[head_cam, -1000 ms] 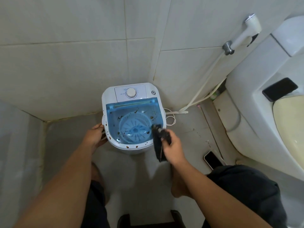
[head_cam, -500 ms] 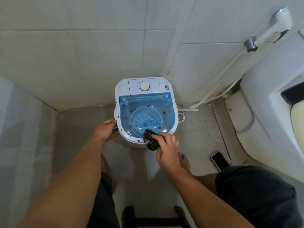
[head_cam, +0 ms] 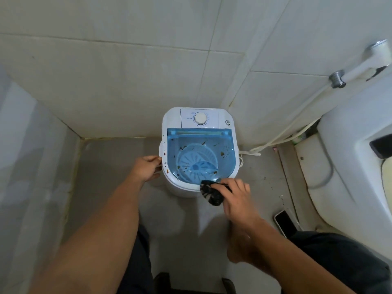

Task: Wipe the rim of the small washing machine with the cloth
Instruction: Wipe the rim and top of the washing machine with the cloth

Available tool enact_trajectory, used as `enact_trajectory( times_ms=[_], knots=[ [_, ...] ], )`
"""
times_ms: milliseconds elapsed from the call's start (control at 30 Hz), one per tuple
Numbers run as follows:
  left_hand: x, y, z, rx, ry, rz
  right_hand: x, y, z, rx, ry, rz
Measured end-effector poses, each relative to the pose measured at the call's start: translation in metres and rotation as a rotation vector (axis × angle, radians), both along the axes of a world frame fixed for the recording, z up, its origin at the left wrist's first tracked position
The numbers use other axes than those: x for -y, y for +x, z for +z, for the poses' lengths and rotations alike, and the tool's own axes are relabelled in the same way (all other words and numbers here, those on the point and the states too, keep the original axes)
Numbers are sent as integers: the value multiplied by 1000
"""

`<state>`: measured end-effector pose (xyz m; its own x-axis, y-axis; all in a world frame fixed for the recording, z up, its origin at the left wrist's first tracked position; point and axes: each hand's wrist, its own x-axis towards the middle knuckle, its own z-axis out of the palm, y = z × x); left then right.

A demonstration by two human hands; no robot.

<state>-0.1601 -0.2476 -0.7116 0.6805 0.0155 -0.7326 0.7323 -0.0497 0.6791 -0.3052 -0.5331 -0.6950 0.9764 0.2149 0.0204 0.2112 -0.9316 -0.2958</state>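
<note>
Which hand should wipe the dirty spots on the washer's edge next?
The right hand, probably. It already grips the dark cloth against the near rim of the washing machine. The left hand is bare and steadies the machine's left side beside the specks.

Left hand [head_cam: 146, 167]: arm extended, fingers curled against the washer's left side. Right hand [head_cam: 235, 195]: fingers closed around the dark cloth [head_cam: 211, 193], pressed at the front rim.

Small washing machine [head_cam: 169, 122]: I see a white body standing upright on the floor against the far wall, blue tub open, dark specks inside and on its left rim. Cloth [head_cam: 211, 194]: dark, bunched, pressed on the near-right rim.
</note>
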Motion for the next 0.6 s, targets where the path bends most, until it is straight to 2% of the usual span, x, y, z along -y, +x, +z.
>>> enact_trajectory(
  times_ms=[133, 300, 467, 600],
  knots=[
    [-5, 3, -4, 0, -23, -4, -13, 6, 3, -9, -36, 38],
    [-9, 3, -3, -43, -65, -23, -84, 27, -6, 12, -108, 197],
    [-28, 2, 5, -153, -291, -48, -147, 64, -2, -58, -150, 169],
    [-44, 4, -3, -258, -488, 37, -172, 117, 15, -94, -175, 84]
  ],
)
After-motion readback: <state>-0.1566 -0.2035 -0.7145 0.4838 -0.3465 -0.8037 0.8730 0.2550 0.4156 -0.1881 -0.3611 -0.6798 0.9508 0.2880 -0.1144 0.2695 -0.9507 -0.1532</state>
